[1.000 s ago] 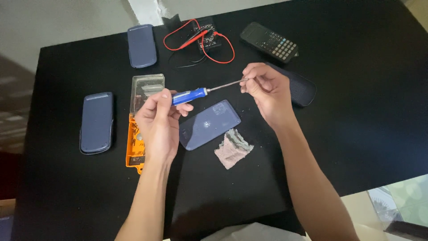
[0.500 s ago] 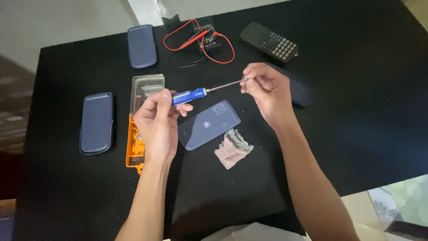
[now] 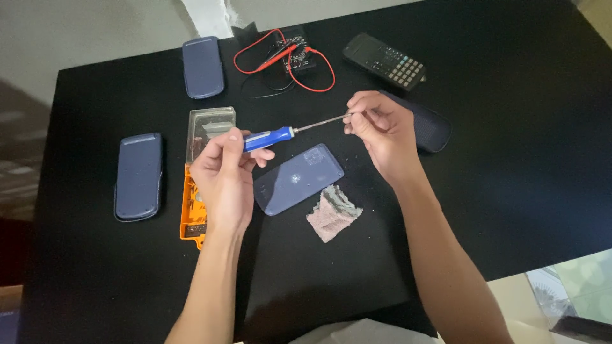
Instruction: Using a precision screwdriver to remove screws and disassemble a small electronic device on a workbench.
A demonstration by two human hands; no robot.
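Note:
My left hand (image 3: 223,175) grips the blue handle of a small screwdriver (image 3: 274,137), held level above the table. Its metal shaft runs right to my right hand (image 3: 382,134), whose fingertips pinch the tip end. Below the tool lies a blue-grey flat cover (image 3: 298,179) with a small crumpled pinkish cloth (image 3: 333,213) just beside it. An orange tool case with a clear lid (image 3: 207,127) sits under and behind my left hand.
On the black table (image 3: 510,159) lie two blue-grey covers (image 3: 138,176) (image 3: 203,66), a dark cover (image 3: 432,130) behind my right hand, a black calculator (image 3: 386,60), and a small black device with red leads (image 3: 290,57). The near table edge runs lower right.

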